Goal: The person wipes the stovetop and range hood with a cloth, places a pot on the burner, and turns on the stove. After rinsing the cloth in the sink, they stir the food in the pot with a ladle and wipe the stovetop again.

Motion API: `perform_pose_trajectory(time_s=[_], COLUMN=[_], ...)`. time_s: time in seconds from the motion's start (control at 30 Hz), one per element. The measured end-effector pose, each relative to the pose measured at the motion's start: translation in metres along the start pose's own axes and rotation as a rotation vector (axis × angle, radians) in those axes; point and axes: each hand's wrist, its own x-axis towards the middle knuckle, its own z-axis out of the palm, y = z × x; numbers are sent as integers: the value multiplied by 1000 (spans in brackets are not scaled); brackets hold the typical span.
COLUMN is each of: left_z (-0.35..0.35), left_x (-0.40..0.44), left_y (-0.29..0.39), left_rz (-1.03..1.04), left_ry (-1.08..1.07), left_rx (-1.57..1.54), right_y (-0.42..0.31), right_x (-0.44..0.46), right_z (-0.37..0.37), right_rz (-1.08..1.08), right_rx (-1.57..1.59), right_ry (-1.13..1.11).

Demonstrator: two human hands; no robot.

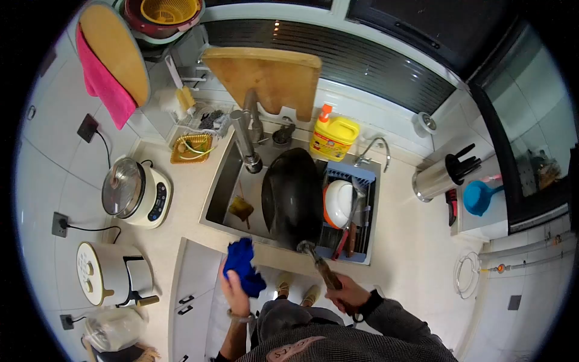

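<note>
My right hand [349, 293] is closed round the wooden handle of a black wok [292, 196]. The wok is tilted up over the steel sink [222, 205], its dark face turned toward the left basin and faucet. In my left hand [234, 292] is a bunched blue cloth [243, 267], held in front of the counter edge, left of the wok and apart from it. Part of my left fingers is hidden behind the cloth. A brownish-yellow object [241, 208] lies in the basin below the faucet [246, 145].
A blue-grey dish rack [350, 175] right of the wok holds a white bowl [339, 204] and utensils. Behind the sink stand a yellow detergent jug [335, 137] and a wooden cutting board [265, 75]. Cookers, including a white pot [114, 274], line the left counter; a knife block [435, 179] stands right.
</note>
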Motion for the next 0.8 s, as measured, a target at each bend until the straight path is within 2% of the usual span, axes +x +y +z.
perform_pose_trajectory(time_s=[0.03,0.1,0.13,0.17,0.23,0.3,0.37,0.43,0.5,0.57,0.6,0.63,0.7,0.73,0.77,0.8], left_z=[18,64,91,117,147,178,194,215,235,250,253,256,263,265,270,275], left_x=[0,-1,6,14,24,53,81,52,3,-61,-95,-126,-173,-188,-199,-210], left_y=[2,20,40,58,67,70,24,-15,-52,-82,-95,-106,-117,-118,-106,-93], left_rz=[147,540,812,1090,910,264,157,-445,-779,-916,-965,-1000,-1052,-1121,-1214,-1311], left_ry=[-95,-355,-470,-578,-461,-399,-566,-621,-695,-857,-948,-1046,-1241,-1295,-1298,-1295], left_rx=[51,495,656,811,614,468,243,102,-15,-181,-279,-378,-524,-462,-303,-150], right_y=[11,41,66,70,67,81,99,110,127,151,153,163,180,196,226,233], right_x=[-20,-56,-72,-92,-134,-170,-202,-232,-255,-271,-282,-292,-306,-311,-314,-327], right_z=[2,3,1,5,7,9,7,9,16,21,24,29,28,26,17,10], right_rz=[-53,-104,-138,-84,-13,71,-10,-66,-123,-153,-117,-119,-170,-162,-181,-161], right_rx=[-46,-339,-490,-607,-598,-559,-522,-453,-374,-259,-104,-76,278,255,-8,43], right_ry=[19,89,146,187,170,156,235,334,462,602,608,645,651,814,1008,1101])
